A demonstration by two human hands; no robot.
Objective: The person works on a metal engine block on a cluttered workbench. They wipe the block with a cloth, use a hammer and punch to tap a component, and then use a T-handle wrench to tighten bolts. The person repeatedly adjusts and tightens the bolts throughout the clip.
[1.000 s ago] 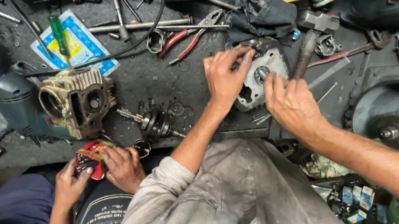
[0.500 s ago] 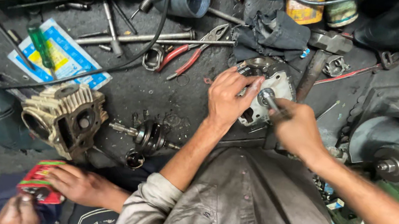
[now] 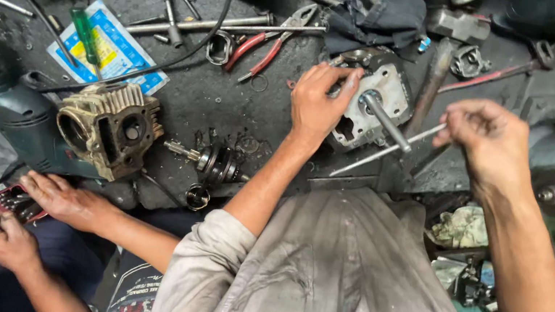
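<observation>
Nearest the camera, at the lower left, another person's two hands [image 3: 42, 212] hold a small red case [image 3: 17, 204]. Beyond the grey lap, the right hand [image 3: 489, 140] pinches a thin metal rod [image 3: 384, 152] in closed fingers; its long axis slants from upper right down to lower left. Farther on the greasy tabletop [image 3: 226, 108], the left hand [image 3: 318, 103] grips the engine casing [image 3: 373, 104], fingers curled over its edge, a stud pointing lower right.
</observation>
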